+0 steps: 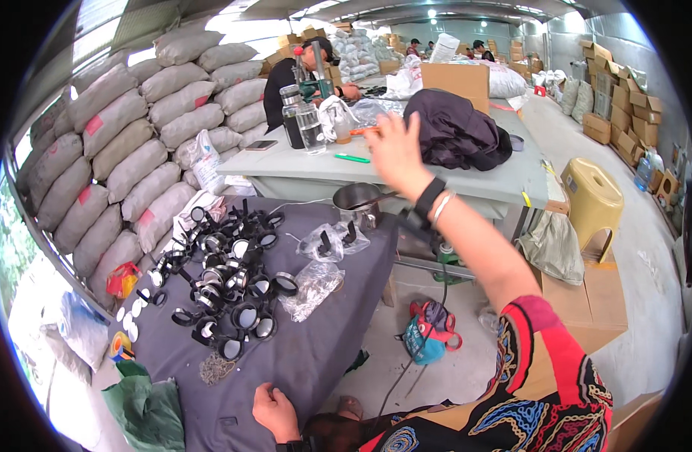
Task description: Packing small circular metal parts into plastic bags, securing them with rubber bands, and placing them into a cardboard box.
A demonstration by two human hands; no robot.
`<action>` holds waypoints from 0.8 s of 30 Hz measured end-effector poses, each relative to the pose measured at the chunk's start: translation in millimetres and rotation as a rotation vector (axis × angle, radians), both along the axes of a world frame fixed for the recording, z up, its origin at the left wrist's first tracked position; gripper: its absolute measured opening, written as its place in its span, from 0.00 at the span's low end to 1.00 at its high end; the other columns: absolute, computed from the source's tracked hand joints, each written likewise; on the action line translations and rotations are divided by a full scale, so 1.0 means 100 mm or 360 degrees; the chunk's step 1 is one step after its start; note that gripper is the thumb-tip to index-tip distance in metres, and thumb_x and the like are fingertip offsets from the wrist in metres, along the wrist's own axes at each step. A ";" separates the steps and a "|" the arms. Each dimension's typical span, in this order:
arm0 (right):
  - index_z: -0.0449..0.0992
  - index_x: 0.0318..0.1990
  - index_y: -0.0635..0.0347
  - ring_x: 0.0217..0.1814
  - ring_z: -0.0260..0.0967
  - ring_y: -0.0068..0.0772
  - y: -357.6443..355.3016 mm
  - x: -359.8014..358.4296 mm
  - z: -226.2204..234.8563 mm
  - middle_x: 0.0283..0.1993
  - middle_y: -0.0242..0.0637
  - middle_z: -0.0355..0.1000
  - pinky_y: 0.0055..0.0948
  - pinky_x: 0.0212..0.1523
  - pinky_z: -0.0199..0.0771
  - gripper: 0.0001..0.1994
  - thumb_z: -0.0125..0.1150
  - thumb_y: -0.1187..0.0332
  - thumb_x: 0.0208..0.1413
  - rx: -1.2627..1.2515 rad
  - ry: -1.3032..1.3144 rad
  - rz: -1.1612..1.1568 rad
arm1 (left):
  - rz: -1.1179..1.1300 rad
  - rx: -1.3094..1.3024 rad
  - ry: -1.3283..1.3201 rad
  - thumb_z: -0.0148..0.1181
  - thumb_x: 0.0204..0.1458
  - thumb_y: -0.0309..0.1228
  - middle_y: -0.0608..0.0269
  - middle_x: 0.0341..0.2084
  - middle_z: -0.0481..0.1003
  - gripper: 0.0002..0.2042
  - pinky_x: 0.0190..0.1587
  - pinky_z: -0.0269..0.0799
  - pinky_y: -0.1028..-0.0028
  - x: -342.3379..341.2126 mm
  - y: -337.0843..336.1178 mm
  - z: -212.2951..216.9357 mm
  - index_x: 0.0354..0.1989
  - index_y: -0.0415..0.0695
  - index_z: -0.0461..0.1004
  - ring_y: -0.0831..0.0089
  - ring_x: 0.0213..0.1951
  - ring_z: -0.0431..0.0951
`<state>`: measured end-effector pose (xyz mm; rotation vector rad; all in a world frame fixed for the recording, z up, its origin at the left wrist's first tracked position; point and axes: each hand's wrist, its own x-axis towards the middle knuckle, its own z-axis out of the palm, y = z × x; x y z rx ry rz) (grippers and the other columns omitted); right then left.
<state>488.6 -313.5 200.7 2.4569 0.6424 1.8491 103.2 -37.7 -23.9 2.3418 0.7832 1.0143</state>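
My right hand reaches over the grey-green far table, its thumb and fingers closed on a slim orange object whose exact kind I cannot make out. Just below it on that table lies a slim green tool. Near the front edge of the dark cloth-covered table, my left hand rests with its fingers curled in, nothing showing in them. Ahead of it spreads a pile of black round-rimmed parts with shiny discs. Several white discs lie along the pile's left side. A metal pot with a handle stands at the cloth's far corner.
Clear plastic bags lie right of the pile. Bottles, a phone and a dark jacket are on the far table, where a person works. A yellow stool stands right; stacked sacks rise left.
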 end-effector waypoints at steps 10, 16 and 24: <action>0.77 0.39 0.50 0.46 0.65 0.41 -1.07 0.54 0.02 0.42 0.37 0.69 0.50 0.36 0.66 0.09 0.53 0.66 0.53 0.0137 0.0344 -0.0920 | -0.0028 0.0029 -0.0020 0.57 0.41 0.20 0.53 0.19 0.72 0.06 0.28 0.67 0.61 0.01 0.02 -0.01 0.30 0.37 0.74 0.54 0.22 0.73; 0.71 0.51 0.49 0.53 0.64 0.49 -1.38 0.32 0.15 0.47 0.44 0.68 0.53 0.45 0.71 0.20 0.62 0.61 0.49 0.0980 0.0497 -0.0797 | -0.0049 0.0008 -0.0025 0.57 0.41 0.20 0.53 0.19 0.72 0.06 0.28 0.67 0.61 0.01 0.02 -0.01 0.30 0.37 0.74 0.54 0.23 0.73; 0.71 0.49 0.48 0.52 0.64 0.47 -1.36 0.33 0.06 0.47 0.42 0.66 0.52 0.44 0.67 0.22 0.65 0.54 0.47 0.0689 0.0469 -0.0958 | -0.0058 0.0021 -0.0004 0.56 0.40 0.20 0.53 0.20 0.72 0.07 0.28 0.67 0.61 0.04 0.00 0.06 0.30 0.36 0.74 0.55 0.23 0.72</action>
